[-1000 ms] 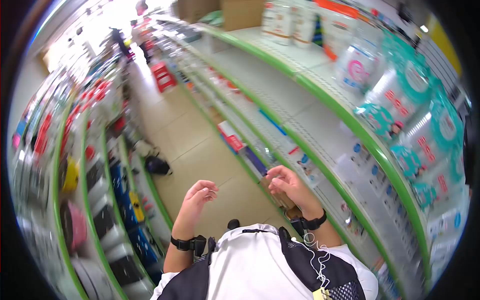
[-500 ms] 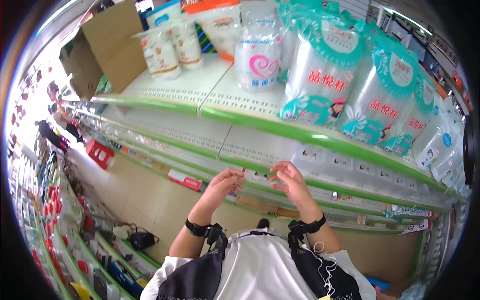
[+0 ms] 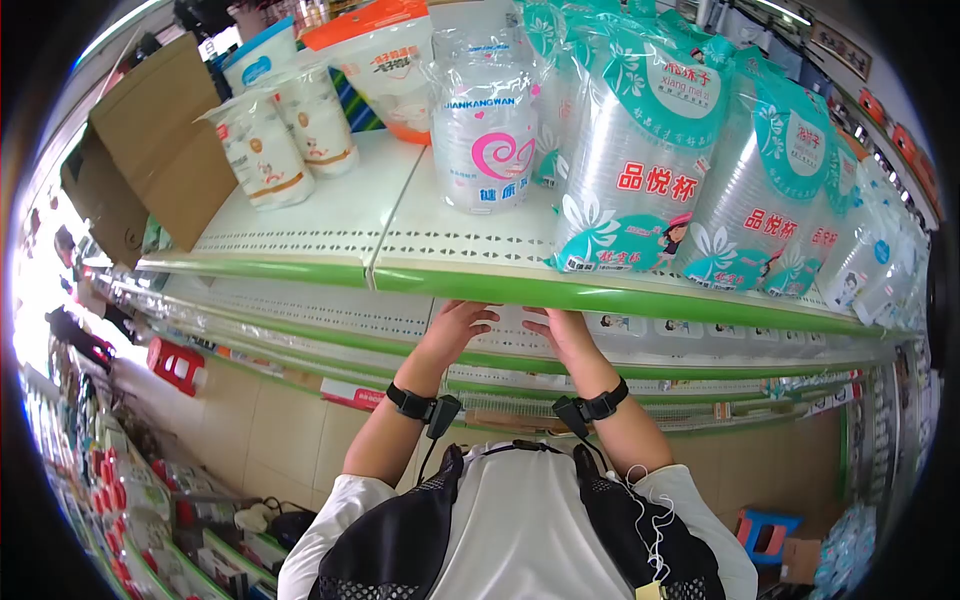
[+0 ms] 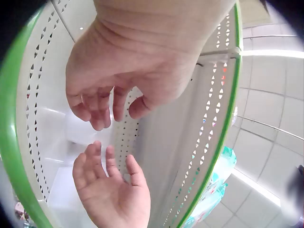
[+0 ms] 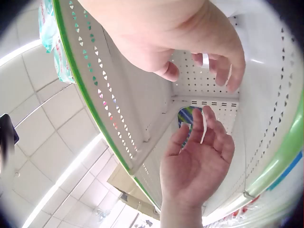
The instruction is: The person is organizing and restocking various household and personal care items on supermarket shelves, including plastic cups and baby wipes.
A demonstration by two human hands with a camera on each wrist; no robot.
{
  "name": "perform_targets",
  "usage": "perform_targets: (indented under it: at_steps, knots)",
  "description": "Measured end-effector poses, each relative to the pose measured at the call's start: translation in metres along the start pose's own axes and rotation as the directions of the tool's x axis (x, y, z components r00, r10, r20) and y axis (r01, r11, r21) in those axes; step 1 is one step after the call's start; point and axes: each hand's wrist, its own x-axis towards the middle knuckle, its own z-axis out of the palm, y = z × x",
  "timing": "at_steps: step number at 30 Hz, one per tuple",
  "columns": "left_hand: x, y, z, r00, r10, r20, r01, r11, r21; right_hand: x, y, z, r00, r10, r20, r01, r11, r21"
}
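Note:
My left hand (image 3: 455,332) reaches under the green edge of the top shelf (image 3: 600,292), its fingers loosely bent and holding nothing. A short gap to the right, my right hand (image 3: 562,335) is at the same height, its fingertips partly hidden by that edge. In the left wrist view the left hand (image 4: 126,71) faces the right hand (image 4: 116,197), palms toward each other, inside the space between two shelf boards. The right wrist view has the right hand (image 5: 190,42) above and the left hand (image 5: 197,161) below, with only air between them.
Above the hands stand teal-wrapped packs of plastic cups (image 3: 635,150), a clear cup pack with a pink swirl (image 3: 485,150), white paper-wrapped packs (image 3: 260,150) and a cardboard box (image 3: 165,140). Clear boxes (image 3: 690,330) line the lower shelf. A red stool (image 3: 176,366) stands in the aisle.
The view has swung from along the aisle to face the shelf. Both hands have moved forward, from over the aisle to under the top shelf's edge.

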Motion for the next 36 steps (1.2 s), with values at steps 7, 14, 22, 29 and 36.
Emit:
perform_targets:
  at_steps: [7, 14, 22, 29, 36]
  knots:
    - [0.094, -0.029, -0.076, 0.932, 0.194, 0.306, -0.166, 0.979, -0.115, 0.051, 0.031, -0.018, 0.983, -0.09, -0.158, 0.081, 0.995, -0.061]
    - [0.124, 0.002, -0.105, 0.902, 0.202, 0.382, -0.239, 0.97, 0.051, 0.073, 0.015, 0.013, 0.965, -0.086, -0.249, 0.067, 0.994, -0.084]
    - [0.198, 0.026, -0.054, 0.876, 0.234, 0.423, -0.352, 0.908, 0.227, 0.072, 0.004, 0.021, 0.95, -0.053, -0.308, 0.021, 0.994, -0.105]
    - [0.115, -0.005, -0.129, 0.855, 0.251, 0.453, -0.448, 0.799, 0.401, 0.096, -0.015, 0.044, 0.943, -0.015, -0.334, -0.015, 0.996, -0.086]
    - [0.105, 0.014, -0.136, 0.853, 0.307, 0.423, -0.512, 0.653, 0.558, 0.038, 0.016, 0.044, 0.951, 0.057, -0.303, -0.092, 0.991, -0.101]
